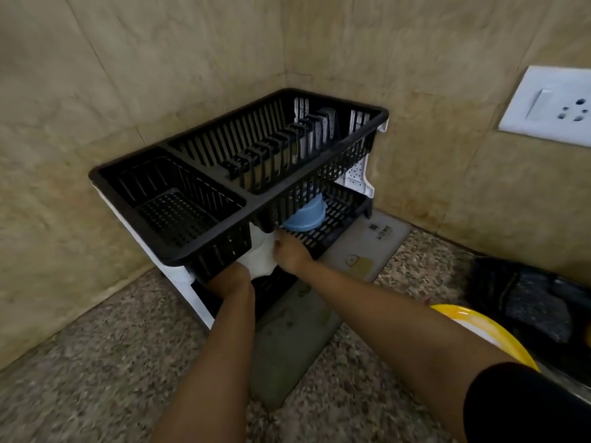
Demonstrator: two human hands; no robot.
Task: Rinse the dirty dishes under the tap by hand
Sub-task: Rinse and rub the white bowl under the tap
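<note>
Hands are both under the top basket of the dish rack, on its lower shelf, and between them sits a white dish. My right hand has its fingers curled close together on the dish's near edge — a grip, as far as I can judge. My left hand goes in beneath the rack's cutlery corner. Its fingers are hidden by the basket and the dish, so I cannot tell how they lie. A blue bowl stands upside down farther along the same shelf, touching the white dish or nearly so. A yellow plate lies well to the right of the rack, and no tap is in view.

I read this as setting the dish down on the shelf or lifting it off — I cannot say which. Either way the room under the basket looks tight. I would hold the dish low and level, slide it straight along the slats and steer clear of the blue bowl. I would let go only once it rests flat. A rinsed dish is likely slippery, so the right hand's hold should be firm.
</note>
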